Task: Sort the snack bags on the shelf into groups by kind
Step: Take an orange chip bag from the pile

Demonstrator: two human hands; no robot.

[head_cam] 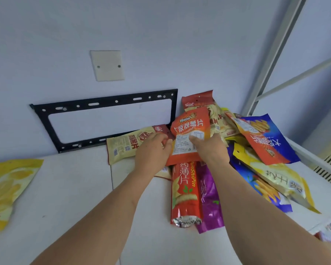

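Note:
My right hand [211, 149] grips an orange chip bag [189, 131] and holds it upright over a heap of snack bags at the shelf's back right. My left hand [153, 150] pinches the same bag's left edge, lying over a beige bag with a red top [126, 145] that rests flat against the wall. Under the orange bag lie a red bag [184, 194] and a purple bag [208, 199]. To the right are a blue-and-orange bag [264, 138], a yellow-and-white bag [275, 176] and another beige-and-red bag [204, 104]. A yellow bag [6, 188] lies alone at the far left.
The white shelf top [69, 203] runs between the yellow bag and the heap. A black metal wall bracket [103, 119] and a blank cover plate [107, 66] are on the wall behind. A white shelf upright [271, 60] stands at the right.

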